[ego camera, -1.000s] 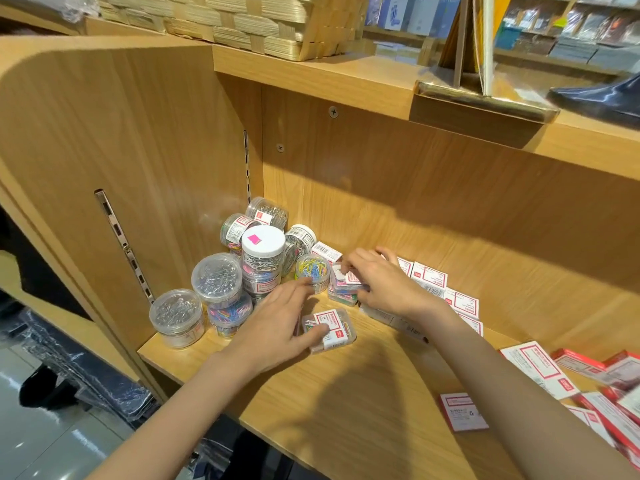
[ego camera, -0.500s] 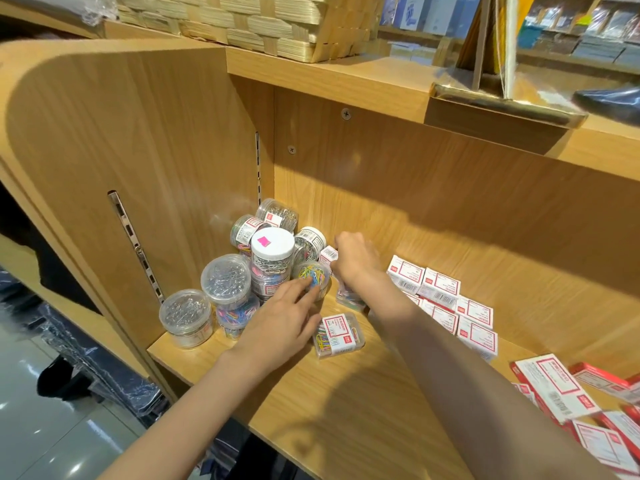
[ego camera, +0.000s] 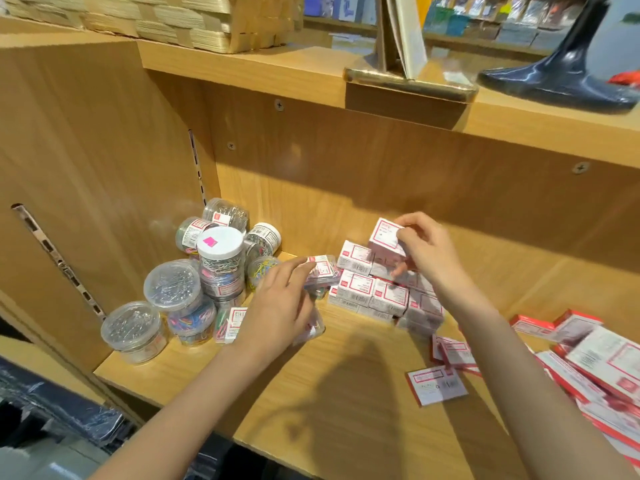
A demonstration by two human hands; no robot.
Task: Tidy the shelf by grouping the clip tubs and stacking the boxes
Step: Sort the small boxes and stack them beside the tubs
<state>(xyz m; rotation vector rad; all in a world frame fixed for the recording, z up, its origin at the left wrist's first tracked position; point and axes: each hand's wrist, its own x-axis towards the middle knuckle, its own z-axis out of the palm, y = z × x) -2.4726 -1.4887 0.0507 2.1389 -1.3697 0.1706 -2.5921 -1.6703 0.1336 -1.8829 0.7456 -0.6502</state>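
A wooden shelf (ego camera: 346, 393) in a shop, closed on the left by a side panel and at the back by a rear panel, carries the goods. In its back left corner stands a cluster of clear round clip tubs (ego camera: 194, 282), some stacked, one with a white lid (ego camera: 220, 242) bearing a pink sticker. Just right of the cluster, against the rear panel, small white-and-red boxes (ego camera: 374, 292) form a low stack in two layers. The right hand (ego camera: 427, 252) pinches one box (ego camera: 385, 235) between thumb and fingertips, holding it tilted over the top of that stack; whether it touches the stack cannot be told. The left hand (ego camera: 280, 313), palm down, curls its fingers round a small clear case of clips (ego camera: 323, 270) between the tubs and the stack; a second clear case (ego camera: 311, 329) lies under its palm, largely hidden. A labelled clear case (ego camera: 230, 323) lies just beside the front tubs. Flat red-edged packets (ego camera: 588, 358) lie loosely heaped at the right end of the shelf, with one packet (ego camera: 436, 384) apart near the front. On the board above stand a woven basket (ego camera: 156, 19), a brass-coloured stand (ego camera: 408, 83) and a dark glossy base (ego camera: 561, 81).
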